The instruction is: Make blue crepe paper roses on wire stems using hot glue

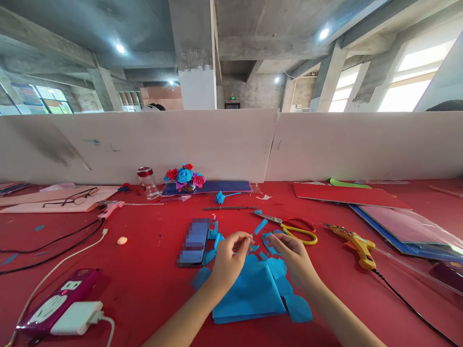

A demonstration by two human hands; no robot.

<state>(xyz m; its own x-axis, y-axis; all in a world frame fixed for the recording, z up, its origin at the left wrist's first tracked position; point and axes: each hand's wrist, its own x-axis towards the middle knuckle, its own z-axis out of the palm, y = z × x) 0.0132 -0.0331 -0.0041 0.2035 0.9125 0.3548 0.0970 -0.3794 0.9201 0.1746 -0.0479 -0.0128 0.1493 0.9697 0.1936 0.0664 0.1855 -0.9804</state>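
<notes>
My left hand (232, 258) is over the blue paper, its thumb and fingertips pinched together. My right hand (294, 258) faces it across a small gap, also pinched. Whatever is between the fingertips is too small to make out. Below both hands lies a folded stack of blue crepe paper (249, 294). Cut blue petal shapes (298, 308) are scattered around it. Beyond my right hand are yellow-and-red-handled scissors (298, 231), with a small blue paper strip (261, 226) beside them. Left of my left hand is a phone (195, 243).
A yellow glue gun (356, 243) lies at right, a pink glue gun (110, 208) at left. A purple power strip (81, 282) carries a white charger (76, 318). At the back stand a glass jar (148, 184) and paper flowers (184, 176), with a blue flower (220, 197) nearer.
</notes>
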